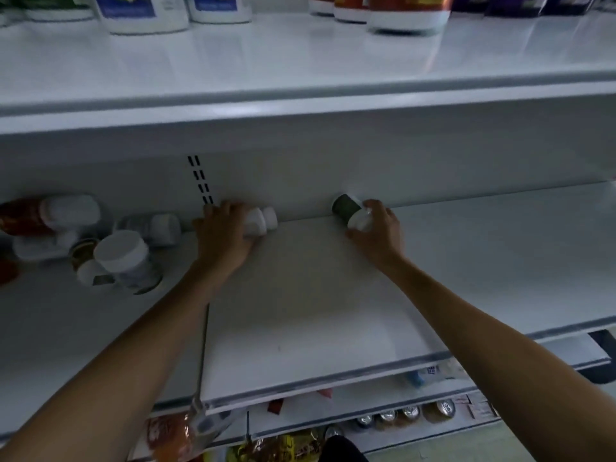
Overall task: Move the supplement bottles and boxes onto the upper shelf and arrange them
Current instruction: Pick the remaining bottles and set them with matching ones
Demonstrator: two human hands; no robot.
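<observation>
The left hand [223, 235] lies over a small white bottle [261, 220], fingers curled round its body. The right hand [380, 228] grips a dark green bottle [345, 206] at its white-capped end, thumb and fingers wrapped round it. Both bottles are capped, so their contents cannot be seen.

Nearest the camera, a lower shelf carries a row of cans [410, 413]. Above it both forearms stretch forward, almost straight, across the white middle shelf [316, 311].

Both bottles lie on their sides at the back of that shelf, against the rear wall. The white bottle's cap pokes out to the right of the left hand. The green bottle's base points away to the left of the right hand. The two bottles are well apart.

To the left of the left hand is a loose cluster of white-capped bottles [123, 255], some upright, some toppled.

Farther up, the upper shelf [300, 61] holds blue-labelled white bottles [143, 15], orange-labelled bottles [406, 11] and dark boxes [513, 5] along its back.
</observation>
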